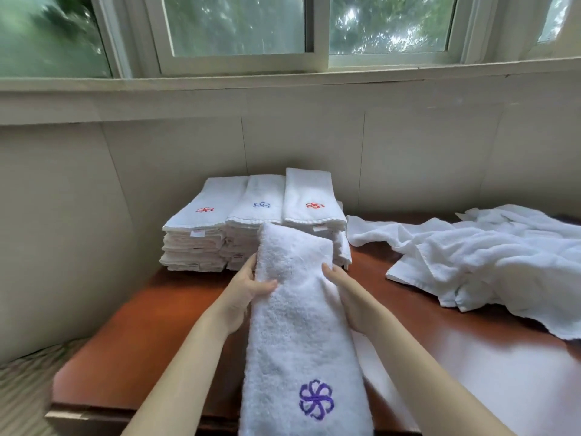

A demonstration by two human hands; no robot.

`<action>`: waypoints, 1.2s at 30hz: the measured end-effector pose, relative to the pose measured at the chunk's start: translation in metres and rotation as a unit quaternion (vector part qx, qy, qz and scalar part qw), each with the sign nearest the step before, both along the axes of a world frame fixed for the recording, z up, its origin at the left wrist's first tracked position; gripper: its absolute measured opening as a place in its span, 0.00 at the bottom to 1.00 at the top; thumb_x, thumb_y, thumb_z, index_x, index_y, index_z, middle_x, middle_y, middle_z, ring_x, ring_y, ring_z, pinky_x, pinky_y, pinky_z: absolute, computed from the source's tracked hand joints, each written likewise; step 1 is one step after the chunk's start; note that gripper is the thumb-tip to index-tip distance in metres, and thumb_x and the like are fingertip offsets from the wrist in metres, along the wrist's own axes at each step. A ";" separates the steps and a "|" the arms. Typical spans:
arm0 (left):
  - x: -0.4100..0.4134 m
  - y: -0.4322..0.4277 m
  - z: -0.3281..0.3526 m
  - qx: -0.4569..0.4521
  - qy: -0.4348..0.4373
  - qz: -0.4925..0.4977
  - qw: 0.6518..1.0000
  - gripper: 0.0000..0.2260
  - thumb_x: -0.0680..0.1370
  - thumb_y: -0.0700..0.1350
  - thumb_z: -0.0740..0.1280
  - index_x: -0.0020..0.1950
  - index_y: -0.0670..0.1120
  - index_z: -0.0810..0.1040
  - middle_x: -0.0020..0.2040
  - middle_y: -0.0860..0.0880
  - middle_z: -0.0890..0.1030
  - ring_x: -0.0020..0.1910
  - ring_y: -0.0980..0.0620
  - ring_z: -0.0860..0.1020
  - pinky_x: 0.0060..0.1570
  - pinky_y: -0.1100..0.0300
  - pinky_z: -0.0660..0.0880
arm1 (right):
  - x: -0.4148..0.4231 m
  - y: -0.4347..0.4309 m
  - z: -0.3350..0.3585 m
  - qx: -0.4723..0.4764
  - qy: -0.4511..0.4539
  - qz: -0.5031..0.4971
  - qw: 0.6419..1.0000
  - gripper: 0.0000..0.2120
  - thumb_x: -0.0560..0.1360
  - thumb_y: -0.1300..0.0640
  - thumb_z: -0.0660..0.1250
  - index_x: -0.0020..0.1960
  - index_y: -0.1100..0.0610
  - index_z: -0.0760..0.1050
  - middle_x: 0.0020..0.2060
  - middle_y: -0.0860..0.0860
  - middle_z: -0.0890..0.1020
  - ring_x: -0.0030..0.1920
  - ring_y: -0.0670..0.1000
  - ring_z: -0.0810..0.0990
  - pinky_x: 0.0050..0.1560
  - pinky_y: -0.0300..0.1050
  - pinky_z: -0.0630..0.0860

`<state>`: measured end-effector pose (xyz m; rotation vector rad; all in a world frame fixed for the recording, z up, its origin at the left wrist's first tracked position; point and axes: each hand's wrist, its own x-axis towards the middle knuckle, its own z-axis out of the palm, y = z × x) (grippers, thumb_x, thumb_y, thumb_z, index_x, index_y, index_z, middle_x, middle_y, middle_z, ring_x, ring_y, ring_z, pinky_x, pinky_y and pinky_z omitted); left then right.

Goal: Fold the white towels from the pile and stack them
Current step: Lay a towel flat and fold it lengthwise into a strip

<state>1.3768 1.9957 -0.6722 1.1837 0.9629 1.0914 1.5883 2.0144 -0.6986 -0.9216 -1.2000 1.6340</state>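
Nearest the camera: narrow folded white terry towel (pixel 295 325), lengthwise away from the person, its near end running off the bottom edge of the view. Purple embroidered pinwheel flower (pixel 316 399) on its near part.

Both hands grip it about midway along. Left hand (pixel 248 287) on the left edge, thumb on top, fingers running under the cloth: a pinch. Right hand (pixel 341 286) on the right edge, one fingertip showing on top, the rest tucked beneath and hidden. Both forearms bare.

Below the towel, a reddish-brown polished wooden counter (pixel 151 325), glossy with pale glare on its right side.

The towel's far end overlaps, in view, the front of the stacks; cannot tell whether it touches them.

Further back, on the counter against the wall: three stacks of folded white towels (pixel 251 215), side by side and touching. Top towels carry pinwheel flowers, red on the left, blue in the middle, red on the right. Right stack stands highest.

To the right of the stacks, a rumpled pile of loose white towels (pixel 487 253) spreads across the counter to the frame edge.

Behind, a cream panelled wall (pixel 78 199); above it a white-framed sliding window (pixel 239 26), blurred green foliage outside.
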 end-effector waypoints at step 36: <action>-0.204 0.347 0.079 -0.013 0.370 0.142 0.918 0.24 0.81 0.50 0.61 0.72 0.36 0.65 0.56 0.41 0.78 0.50 0.44 0.79 0.51 0.52 0.76 | -0.209 0.366 0.100 0.069 -0.370 -0.089 0.922 0.11 0.76 0.61 0.65 0.36 0.58 0.68 0.30 0.54 0.71 0.29 0.51 0.70 0.31 0.39 0.66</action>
